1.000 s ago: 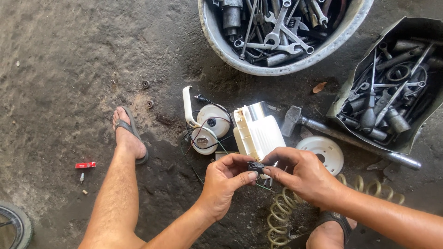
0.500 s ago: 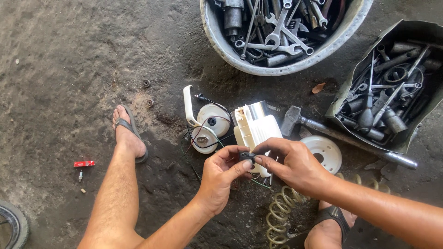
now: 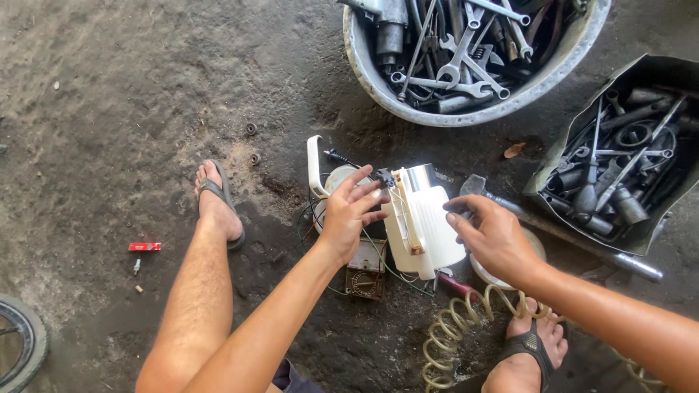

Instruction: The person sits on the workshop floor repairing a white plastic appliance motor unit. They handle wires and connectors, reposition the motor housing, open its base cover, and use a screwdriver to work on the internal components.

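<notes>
Here, seen from above, a person sits on a rough, dark concrete floor [image 3: 109, 94], bare legs apart, flip-flops on both feet. Between the legs stands a white plastic housing [image 3: 426, 225], roughly box-shaped w/ a shiny metal cylinder at its top end and thin wires trailing from it.

The left hand [image 3: 351, 215] reaches in from the lower left, fingers spread apart and loose; its fingertips sit at the upper left edge of the white plastic housing, near a small black connector [image 3: 386, 177]. It clamps nothing. The right hand [image 3: 491, 236] comes from the lower right, fingers curled but apart, hovering just beside the housing's right side (touching or not, hard to tell at this angle). It holds nothing either.

Under the left wrist lies a small square meter [image 3: 366, 273] w/ a dial, flat on the floor. Behind the left hand is a round white part w/ a white handle-like arm [image 3: 314, 166]. A pale coiled air hose [image 3: 455, 327] curls by the right foot. A hammer [image 3: 561, 233] lies beyond the right hand.

At top, a round grey basin [image 3: 364, 69] is full of spanners and other tools. At right, a dark open container [image 3: 546, 182] holds sockets and screwdrivers. Far left on the floor: a small red packet [image 3: 144, 247]; a tyre edge [image 3: 22, 342] shows at the bottom left corner.
</notes>
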